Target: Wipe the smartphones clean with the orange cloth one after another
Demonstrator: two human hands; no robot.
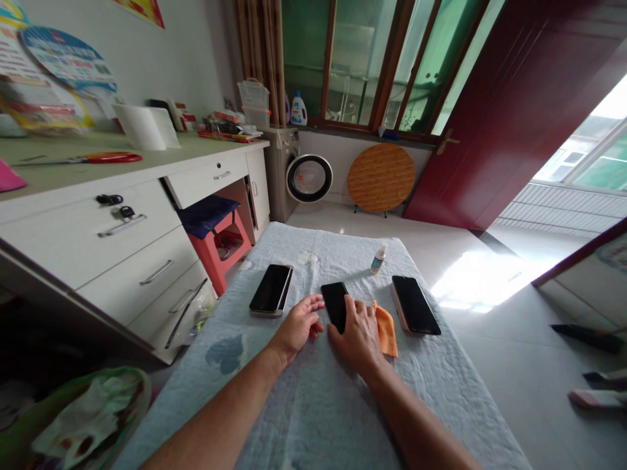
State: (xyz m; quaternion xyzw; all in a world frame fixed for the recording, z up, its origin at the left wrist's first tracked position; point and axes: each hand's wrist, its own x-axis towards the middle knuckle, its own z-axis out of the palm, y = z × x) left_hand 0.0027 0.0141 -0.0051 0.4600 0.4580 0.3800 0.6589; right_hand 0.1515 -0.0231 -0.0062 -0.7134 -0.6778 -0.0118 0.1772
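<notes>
A black smartphone (334, 301) lies on the cloth-covered table between my hands. My right hand (360, 329) grips its right side, thumb at the lower edge and forefinger along the right edge. Just left of the phone, my left hand (300, 326) holds nothing; its fingers are apart and their tips come close to the phone's edge. An orange cloth (386, 331) lies against the outer fingers of my right hand, which partly hide it. Further left rests a stack of phones (272, 289), and another stack of phones (416, 305) sits on the right.
A small spray bottle (377, 260) stands toward the back of the table (337, 248). To the left are a white desk (122, 228) with drawers, a red stool (220, 245) and a green waste basket (140, 398). A washing machine (281, 173) with its door open stands behind.
</notes>
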